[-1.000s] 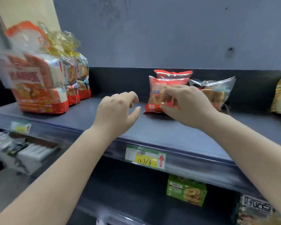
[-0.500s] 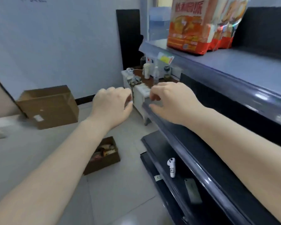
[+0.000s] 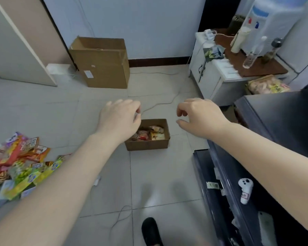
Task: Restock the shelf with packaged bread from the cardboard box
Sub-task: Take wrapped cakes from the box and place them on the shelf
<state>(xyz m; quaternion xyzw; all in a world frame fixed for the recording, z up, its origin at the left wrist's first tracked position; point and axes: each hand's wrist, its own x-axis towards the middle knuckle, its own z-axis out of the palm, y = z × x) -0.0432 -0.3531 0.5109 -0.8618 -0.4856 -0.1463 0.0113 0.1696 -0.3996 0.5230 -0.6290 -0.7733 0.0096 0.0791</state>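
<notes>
Snack pile: a heap of bright packets (image 3: 16,167) lies on the floor (image 3: 158,183) at the left edge of the view, apart from the task's box.
Tall box: a large closed-sided carton (image 3: 103,63) stands against the far wall, left of centre; its contents cannot be seen.
Left hand (image 3: 120,119): it hovers over the floor above the near-left corner of the small box, fingers loosely curled, holding nothing.
Small cardboard box (image 3: 148,145): it sits open on the floor in the middle of the view, between the two hands and below them.
Packaged bread (image 3: 148,134): several packs lie inside the small box, red-orange ones at the left and a yellow one at its right wall; the exact count cannot be told.
Right hand (image 3: 198,116): it hangs to the right of the box, fingers bent and a little apart, empty.
Shelf (image 3: 277,121): the dark unit runs down the right edge; only a corner of its top board shows, so how full it is cannot be told.
Progress: both hands are free and aimed at the box, so another pick looks next; bread remains in the box, so restocking is not finished.
Left to do: grip a pack, lift it out, carry it right to the shelf, and repeat until the box is bare.
</notes>
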